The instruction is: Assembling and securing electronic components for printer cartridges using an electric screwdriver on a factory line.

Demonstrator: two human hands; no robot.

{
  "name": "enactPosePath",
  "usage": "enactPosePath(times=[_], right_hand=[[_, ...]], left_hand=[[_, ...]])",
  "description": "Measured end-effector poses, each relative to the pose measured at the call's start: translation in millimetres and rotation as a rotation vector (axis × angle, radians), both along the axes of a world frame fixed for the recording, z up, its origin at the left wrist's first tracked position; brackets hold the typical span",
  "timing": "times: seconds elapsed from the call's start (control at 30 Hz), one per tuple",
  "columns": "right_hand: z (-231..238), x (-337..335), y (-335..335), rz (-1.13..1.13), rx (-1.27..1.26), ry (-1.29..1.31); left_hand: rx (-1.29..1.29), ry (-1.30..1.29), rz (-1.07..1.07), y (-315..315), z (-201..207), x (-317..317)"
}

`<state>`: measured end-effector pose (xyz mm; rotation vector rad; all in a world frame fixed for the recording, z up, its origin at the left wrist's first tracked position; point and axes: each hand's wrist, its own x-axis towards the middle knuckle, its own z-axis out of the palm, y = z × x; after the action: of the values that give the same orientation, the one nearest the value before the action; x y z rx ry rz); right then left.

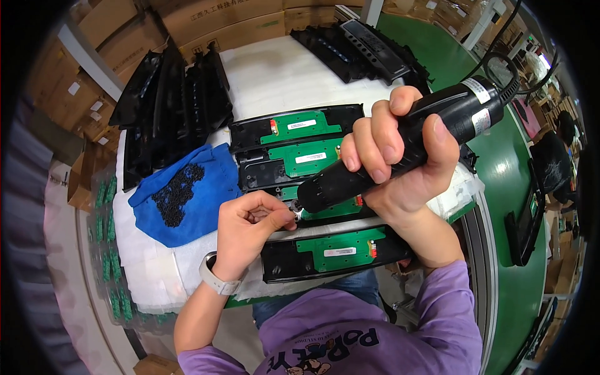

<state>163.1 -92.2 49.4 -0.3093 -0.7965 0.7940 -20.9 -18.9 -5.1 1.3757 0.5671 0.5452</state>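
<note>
My right hand is wrapped round a black electric screwdriver, whose tip slants down to the left over a black plastic panel with a green circuit board. Close by the tip, my left hand is closed in a pinch. Whatever its fingertips hold is too small to make out. Two similar panels lie beyond, one with a board and one with a board. Nearest me lies another panel with a green board. Left of them, small black screws are heaped on a blue cloth.
Stacked black plastic housings stand at the left, with more housings at the far right. White sheeting covers the table. A green bench runs along the right. The screwdriver's cable rises at upper right. Cartons line the back.
</note>
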Motion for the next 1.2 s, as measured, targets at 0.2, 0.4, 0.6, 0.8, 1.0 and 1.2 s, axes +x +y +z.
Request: enactPosePath(times=[0.2,0.4,0.6,0.8,1.0,1.2], right_hand=[[6.2,11.5,2.6,0.16,-0.064,0.223],[20.6,55.3,-18.8,0.083,-0.09,-0.338],[11.2,61.8,-28.8,-0.105,-0.32,-0.449],[5.4,66.2,-22.5,-0.14,-0.383,-0.516],[3.2,65.6,-19.6,-0.124,-0.432,-0.462],[0.5,60.2,-11.4,-0.112,-0.467,-0.511]], left_hand=[[0.299,-0.05,-0.037,-3.5,-0.7,2.2],[1.135,0.201,-0.307,-8.6,14.2,6.2],[1.257,0.321,-0.597,-25.8,16.9,7.1],[1.315,0.354,-0.737,-27.4,8.9,11.5],[1.296,0.35,-0.697,-29.2,7.7,11.5],[1.305,0.342,-0.649,-31.7,4.1,11.4]])
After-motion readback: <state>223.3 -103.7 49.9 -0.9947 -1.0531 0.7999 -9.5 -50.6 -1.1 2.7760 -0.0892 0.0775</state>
